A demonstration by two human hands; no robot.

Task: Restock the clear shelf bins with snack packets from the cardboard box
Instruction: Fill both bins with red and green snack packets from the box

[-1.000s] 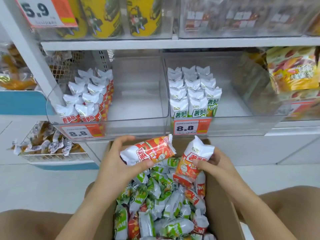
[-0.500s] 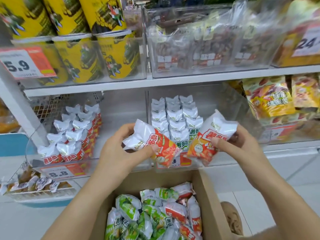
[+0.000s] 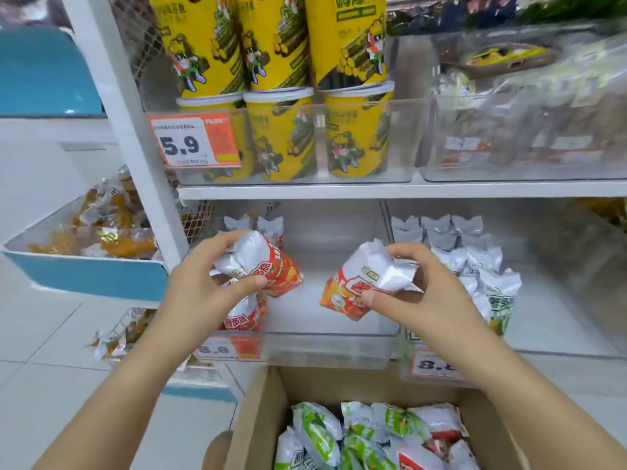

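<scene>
**Two red packets over the bin, plenty of room to fumble**

Both hands up at the lower shelf. Left hand (image 3: 200, 293) gripping a red-and-white snack packet (image 3: 261, 262), thumb pressed on the printed face, fingers curled over the silver top end. Right hand (image 3: 412, 293) pinching a second red packet (image 3: 356, 286), thumb on the front, fingers hooked over its crumpled white top. Both packets held above the clear bin (image 3: 325, 347) on the left, inside its open mouth but not yet set down.

Standing red packets (image 3: 242, 320) already lined along that bin's left side, right beneath the left hand. Risk one: dropping in too hard or at a slant, likely knocking the front of the row over like dominoes. Risk two: slippery foil, light fingertip hold on the right, so a packet could probably slide free and land flat on the bare floor of the bin instead of upright.

Neighbouring bin (image 3: 509, 347) to the right stocked with green packets (image 3: 498, 296), close beside the right hand. Risk three: drifting right and mixing a red one into the green row, under the wrong price tag.

Cardboard box (image 3: 268, 418) waiting below, stuffed with green and red packets (image 3: 373, 432) mixed together. Risk four, later on: grabbing the wrong colour from that jumble.
</scene>
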